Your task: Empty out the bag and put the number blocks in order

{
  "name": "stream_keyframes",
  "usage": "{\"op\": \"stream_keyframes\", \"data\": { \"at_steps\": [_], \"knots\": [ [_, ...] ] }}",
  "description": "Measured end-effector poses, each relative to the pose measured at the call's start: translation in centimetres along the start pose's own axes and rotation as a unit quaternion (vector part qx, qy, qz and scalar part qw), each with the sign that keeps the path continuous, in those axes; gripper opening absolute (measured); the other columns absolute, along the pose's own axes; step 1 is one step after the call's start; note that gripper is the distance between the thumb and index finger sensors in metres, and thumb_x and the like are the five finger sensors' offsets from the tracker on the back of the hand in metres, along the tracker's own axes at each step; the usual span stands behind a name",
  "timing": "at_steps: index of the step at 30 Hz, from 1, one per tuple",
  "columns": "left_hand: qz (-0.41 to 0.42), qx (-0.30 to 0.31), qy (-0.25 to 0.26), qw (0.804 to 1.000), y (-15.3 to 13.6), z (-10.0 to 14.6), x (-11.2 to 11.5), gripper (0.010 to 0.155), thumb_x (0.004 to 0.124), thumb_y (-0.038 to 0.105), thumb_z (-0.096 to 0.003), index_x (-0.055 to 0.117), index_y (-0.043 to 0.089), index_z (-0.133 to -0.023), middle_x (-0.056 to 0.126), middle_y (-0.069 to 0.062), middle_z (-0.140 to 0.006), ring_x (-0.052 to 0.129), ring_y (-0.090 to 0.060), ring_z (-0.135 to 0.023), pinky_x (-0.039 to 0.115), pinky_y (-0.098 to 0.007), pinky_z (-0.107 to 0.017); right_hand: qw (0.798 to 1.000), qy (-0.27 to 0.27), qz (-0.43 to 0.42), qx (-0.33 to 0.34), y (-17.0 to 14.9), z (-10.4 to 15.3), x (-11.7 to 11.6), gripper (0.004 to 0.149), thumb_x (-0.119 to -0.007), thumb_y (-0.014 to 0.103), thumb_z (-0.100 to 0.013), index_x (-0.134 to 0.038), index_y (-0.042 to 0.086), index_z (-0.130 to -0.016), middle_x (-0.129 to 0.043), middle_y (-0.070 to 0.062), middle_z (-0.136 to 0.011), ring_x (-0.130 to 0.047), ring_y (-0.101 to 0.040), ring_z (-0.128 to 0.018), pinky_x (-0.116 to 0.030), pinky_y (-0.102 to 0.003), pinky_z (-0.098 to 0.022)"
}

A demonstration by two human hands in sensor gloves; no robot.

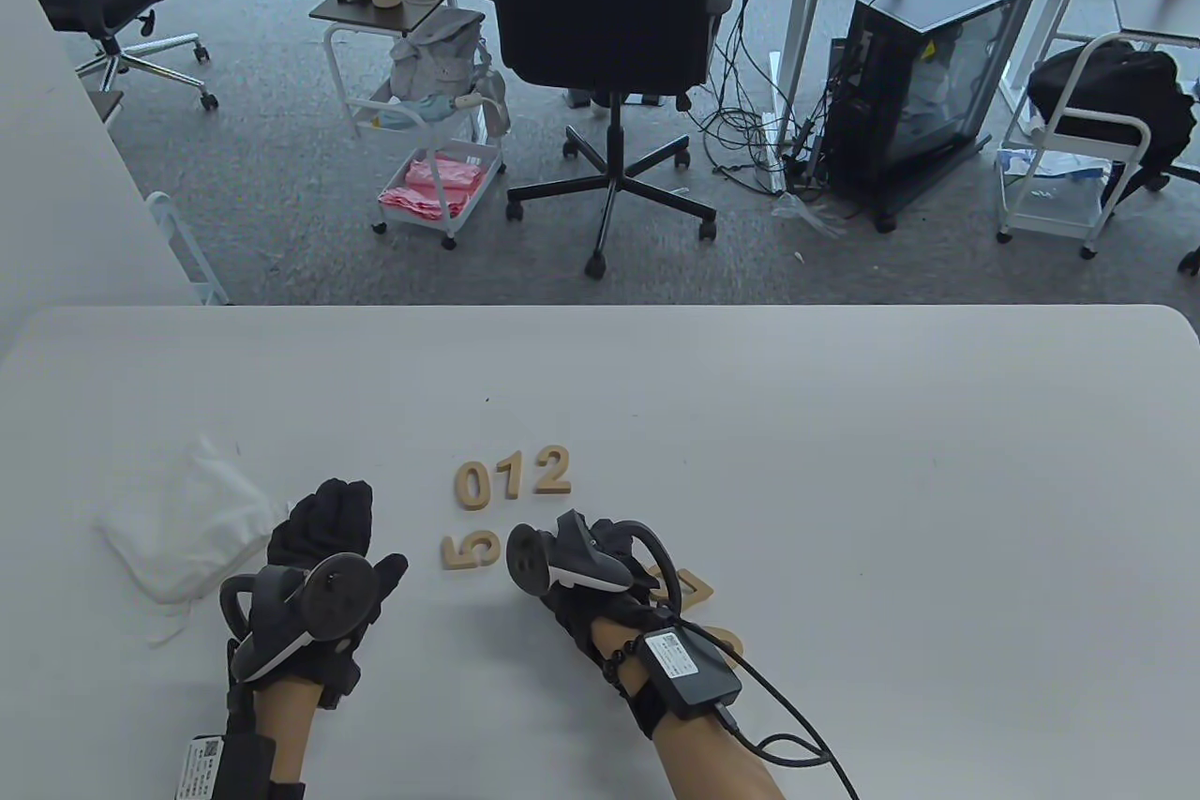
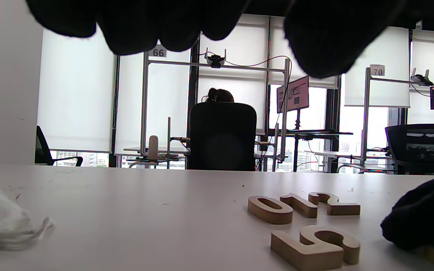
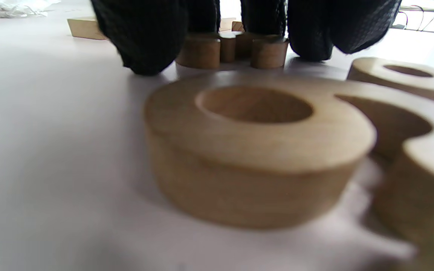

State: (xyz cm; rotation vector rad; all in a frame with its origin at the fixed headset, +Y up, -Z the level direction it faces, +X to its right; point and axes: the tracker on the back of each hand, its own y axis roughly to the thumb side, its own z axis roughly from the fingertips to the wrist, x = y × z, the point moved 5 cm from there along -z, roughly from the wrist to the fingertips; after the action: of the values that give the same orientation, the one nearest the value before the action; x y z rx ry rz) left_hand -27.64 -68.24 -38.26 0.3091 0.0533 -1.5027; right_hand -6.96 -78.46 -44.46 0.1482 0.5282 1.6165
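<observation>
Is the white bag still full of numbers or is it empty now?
It looks empty. The white bag lies crumpled and flat on the table, and the wooden numbers, like the 0 and 5, sit outside it.

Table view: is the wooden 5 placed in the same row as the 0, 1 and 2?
No, the 5 lies turned sideways below the row.

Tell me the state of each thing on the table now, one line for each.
white bag: crumpled flat, left of the hands.
0, 1, 2 blocks: flat, in a row in order.
5 block: flat, turned sideways, below the row.
left hand: flat on the table, holding nothing.
right hand: fingertips around a block; grip unclear.
</observation>
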Motion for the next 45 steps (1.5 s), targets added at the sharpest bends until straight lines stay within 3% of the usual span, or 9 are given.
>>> {"op": "stream_keyframes", "data": {
  "at_steps": [14, 21, 27, 31, 38, 45],
  "knots": [
    [0.002, 0.0, -0.002, 1.0, 0.0, 0.0, 0.0, 0.084, 0.08, 0.049, -0.0483, 0.05, 0.003, -0.111, 0.052, -0.031, -0.112, 0.067, -0.059, -0.098, 0.06, -0.073, -0.068, 0.999, -0.04, 0.013, 0.013, 0.3, -0.1, 0.4, 0.055, -0.083, 0.032, -0.05, -0.071, 0.018, -0.101, -0.068, -0.03, -0.104, -0.082, -0.057, -0.085, -0.077, -0.063, -0.064],
    [0.001, -0.001, -0.004, 1.0, 0.0, 0.0, 0.0, 0.084, 0.08, 0.049, -0.0483, 0.05, 0.003, -0.111, 0.052, -0.031, -0.112, 0.067, -0.059, -0.098, 0.06, -0.073, -0.068, 0.993, -0.064, -0.098, -0.001, -1.5, 0.6, 2.1, 0.059, -0.081, 0.035, -0.05, -0.065, 0.013, -0.103, -0.062, -0.033, -0.103, -0.086, -0.058, -0.082, -0.081, -0.064, -0.061],
    [0.002, -0.001, -0.003, 1.0, 0.0, 0.0, 0.0, 0.084, 0.08, 0.049, -0.0483, 0.05, 0.002, -0.111, 0.052, -0.031, -0.112, 0.067, -0.059, -0.098, 0.06, -0.073, -0.068, 0.98, -0.083, -0.181, 0.001, -3.3, 1.5, 4.1, 0.066, -0.074, 0.039, -0.053, -0.057, 0.007, -0.108, -0.052, -0.034, -0.103, -0.079, -0.055, -0.085, -0.076, -0.064, -0.064],
    [0.002, -0.002, -0.002, 1.0, -0.1, 0.0, 0.0, 0.084, 0.08, 0.049, -0.0483, 0.05, 0.003, -0.112, 0.052, -0.031, -0.112, 0.067, -0.059, -0.098, 0.06, -0.073, -0.068, 0.962, -0.111, -0.251, 0.012, -4.6, 2.6, 5.9, 0.064, -0.073, 0.039, -0.054, -0.058, 0.006, -0.106, -0.047, -0.033, -0.107, -0.077, -0.054, -0.085, -0.076, -0.063, -0.064],
    [0.003, -0.004, 0.0, 1.0, -0.2, 0.0, -0.1, 0.084, 0.08, 0.049, -0.0483, 0.05, 0.003, -0.111, 0.052, -0.031, -0.112, 0.067, -0.059, -0.098, 0.06, -0.073, -0.068, 0.91, -0.163, -0.38, 0.043, -7.1, 4.5, 9.0, 0.065, -0.074, 0.043, -0.053, -0.062, 0.004, -0.104, -0.065, -0.026, -0.104, -0.086, -0.05, -0.08, -0.083, -0.058, -0.058],
    [0.002, -0.004, 0.0, 1.0, -0.2, 0.0, -0.1, 0.084, 0.08, 0.049, -0.0483, 0.05, 0.003, -0.111, 0.052, -0.031, -0.112, 0.067, -0.059, -0.098, 0.06, -0.073, -0.068, 0.871, -0.177, -0.457, 0.031, -9.2, 5.2, 9.4, 0.063, -0.071, 0.05, -0.053, -0.06, 0.008, -0.099, -0.072, -0.02, -0.095, -0.096, -0.039, -0.065, -0.091, -0.048, -0.045]
  ]
}}
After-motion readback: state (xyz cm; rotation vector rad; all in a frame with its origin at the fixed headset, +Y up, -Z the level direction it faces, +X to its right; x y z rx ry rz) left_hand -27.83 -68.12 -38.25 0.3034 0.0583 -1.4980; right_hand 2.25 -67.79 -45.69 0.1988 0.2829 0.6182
